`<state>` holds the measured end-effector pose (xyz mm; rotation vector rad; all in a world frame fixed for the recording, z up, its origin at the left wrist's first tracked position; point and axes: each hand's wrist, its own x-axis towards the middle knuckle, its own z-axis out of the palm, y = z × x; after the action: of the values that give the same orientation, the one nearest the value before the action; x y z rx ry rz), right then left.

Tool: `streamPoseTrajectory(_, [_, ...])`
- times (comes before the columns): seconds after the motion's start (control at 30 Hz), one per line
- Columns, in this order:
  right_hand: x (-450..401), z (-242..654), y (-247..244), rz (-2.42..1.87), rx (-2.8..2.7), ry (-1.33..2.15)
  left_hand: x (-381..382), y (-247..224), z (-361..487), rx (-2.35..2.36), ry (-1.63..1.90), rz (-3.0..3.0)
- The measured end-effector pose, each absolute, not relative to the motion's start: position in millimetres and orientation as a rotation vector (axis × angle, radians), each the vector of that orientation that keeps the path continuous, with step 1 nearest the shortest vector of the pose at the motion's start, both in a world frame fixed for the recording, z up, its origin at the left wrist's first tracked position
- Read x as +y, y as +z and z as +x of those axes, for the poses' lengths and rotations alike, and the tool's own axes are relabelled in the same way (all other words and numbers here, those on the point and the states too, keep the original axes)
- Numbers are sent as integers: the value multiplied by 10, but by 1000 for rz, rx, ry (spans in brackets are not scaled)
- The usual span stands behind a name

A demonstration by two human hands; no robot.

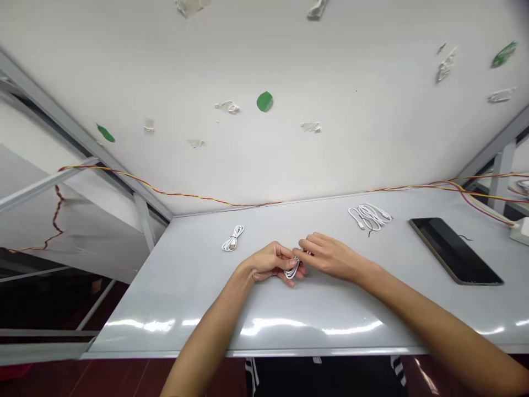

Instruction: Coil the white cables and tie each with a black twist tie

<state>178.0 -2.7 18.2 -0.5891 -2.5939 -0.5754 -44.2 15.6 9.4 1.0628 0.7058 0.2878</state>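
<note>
A folded white cable [291, 272] is held between both hands over the middle of the grey table. My left hand [276, 263] grips the bundle with its thumb on top. From the other side, my right hand [324, 252] pinches at the upper end of the bundle; its fingers partly hide that end. To the left lies a second white cable [233, 238], neatly bundled with a dark tie around its middle. A looser coil of white cable [370, 215] rests to the right, with a dark tie strip beside it.
A dark flat device like a phone or tablet [454, 251] lies at the right of the table [165, 286]. Twisted red and yellow wires [185, 195] run along the back panel. A white block [521, 230] with wires stands at the far right edge.
</note>
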Motion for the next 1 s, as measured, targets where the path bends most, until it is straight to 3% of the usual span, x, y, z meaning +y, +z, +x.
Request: streamPoseTrajectory(1.0, [-10,1903,133,-333,-2525,-627,103,143,-403,612,201,1132])
